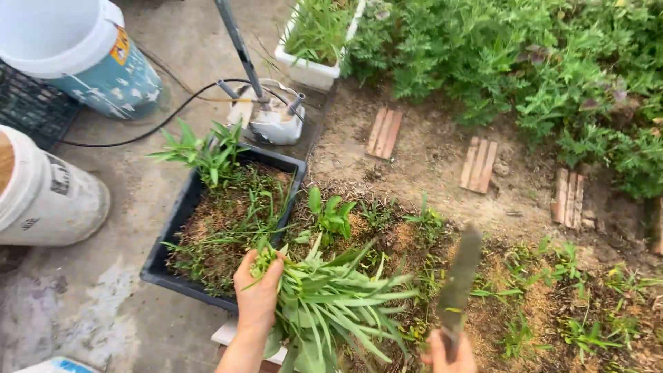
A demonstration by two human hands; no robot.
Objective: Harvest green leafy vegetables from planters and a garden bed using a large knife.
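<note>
My left hand (pixel 257 293) grips the base of a bunch of long green leaves (pixel 331 304) just beside the near right corner of a black tray (pixel 160 259). Cut greens and dry plant debris (pixel 224 221) lie inside that tray. My right hand (pixel 449 354) sits at the bottom edge and holds a long dirty knife (pixel 459 280), blade pointing up and away over the soil. The leaves fan out between the two hands.
White buckets stand at the left (pixel 45 197) and top left (pixel 83 48). A black cable (pixel 152 124) runs to a small grey device (pixel 273 117). A white planter (pixel 314 65), leafy bushes (pixel 539 62) and brick pieces (pixel 478 164) edge the weedy soil bed (pixel 552 304).
</note>
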